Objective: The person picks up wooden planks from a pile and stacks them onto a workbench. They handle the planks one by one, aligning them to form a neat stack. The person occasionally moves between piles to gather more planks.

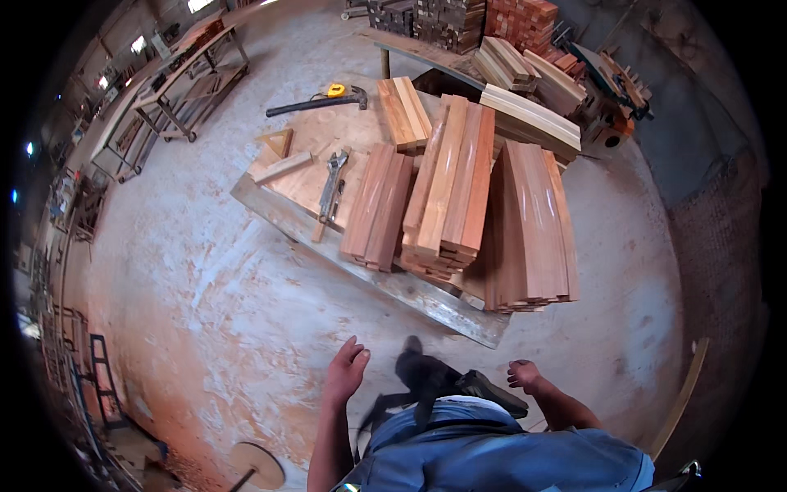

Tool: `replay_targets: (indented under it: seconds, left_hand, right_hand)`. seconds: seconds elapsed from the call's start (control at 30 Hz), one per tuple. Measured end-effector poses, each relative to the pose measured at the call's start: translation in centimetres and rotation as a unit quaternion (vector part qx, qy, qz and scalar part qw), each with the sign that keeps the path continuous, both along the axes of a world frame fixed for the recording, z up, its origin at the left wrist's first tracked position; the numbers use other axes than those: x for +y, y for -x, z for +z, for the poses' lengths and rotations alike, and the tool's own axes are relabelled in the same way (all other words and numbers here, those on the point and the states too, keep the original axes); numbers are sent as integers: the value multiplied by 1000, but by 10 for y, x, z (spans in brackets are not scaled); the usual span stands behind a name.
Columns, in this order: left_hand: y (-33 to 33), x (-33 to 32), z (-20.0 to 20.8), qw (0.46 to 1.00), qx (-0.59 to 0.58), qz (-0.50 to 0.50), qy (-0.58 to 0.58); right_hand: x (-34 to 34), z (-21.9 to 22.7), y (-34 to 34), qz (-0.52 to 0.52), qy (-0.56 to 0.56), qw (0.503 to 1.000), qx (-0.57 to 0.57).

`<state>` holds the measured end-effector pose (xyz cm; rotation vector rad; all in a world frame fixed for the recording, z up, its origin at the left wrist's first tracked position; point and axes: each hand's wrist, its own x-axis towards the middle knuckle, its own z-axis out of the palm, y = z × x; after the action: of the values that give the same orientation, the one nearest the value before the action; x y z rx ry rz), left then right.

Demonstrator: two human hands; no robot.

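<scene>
My left hand hangs over the floor with nothing in it, its fingers slightly bent and the thumb apart. My right hand is also bare, fingers loosely curled but separate. Both are short of the workbench, touching nothing. Nearest on it are stacks of planed wooden strips: a reddish stack at left, a taller mixed-tone stack in the middle and a wide stack at right. Left of them lie an adjustable wrench, a wooden strip, a triangular wooden square, a claw hammer and a yellow tape measure.
More wood strips lie at the bench's far right. Behind stand dark timber piles and a reddish pile. A long wheeled table is at far left. A round board sits low at left on the dusty floor.
</scene>
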<state>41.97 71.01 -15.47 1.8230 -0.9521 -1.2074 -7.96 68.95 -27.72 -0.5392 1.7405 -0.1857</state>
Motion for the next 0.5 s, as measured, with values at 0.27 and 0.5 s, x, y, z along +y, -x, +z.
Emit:
replay_targets:
  seconds: [0.27,0.5]
  left_hand:
    - [-86,-108,-5,999,32,-27,11]
    - [-140,-229,-38,984,-153,-52,72]
  right_hand:
    - [-20,46,-80,-22,103,994,-40]
    - [-33,113,-189,-90,186,978,-38]
